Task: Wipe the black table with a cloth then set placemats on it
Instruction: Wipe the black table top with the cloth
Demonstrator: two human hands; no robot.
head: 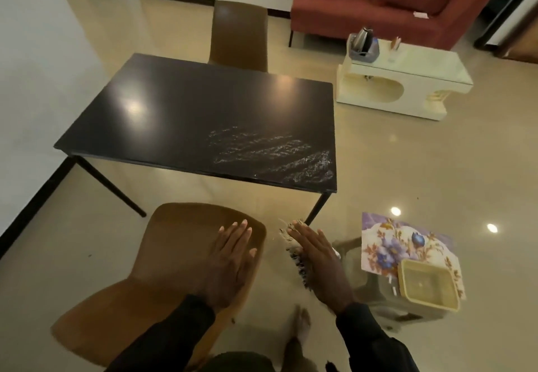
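The black table (189, 109) stands ahead of me, with wet wipe streaks (276, 153) across its near right corner. My left hand (230, 261) lies flat, fingers straight, on the back of a brown chair (174, 255). Beside it my right hand (317, 261) hovers with fingers extended and holds a frayed cloth (294, 252) under the palm; the thumb is hidden. A floral placemat (407, 246) lies on a low stool (364, 269) to my right, partly under a yellow plastic tub (428, 284).
A second brown chair (238, 33) is at the table's far side. A cream coffee table (407, 80) carrying a kettle (362, 39) stands to the right, before a red sofa (378, 1). A white wall runs along the left.
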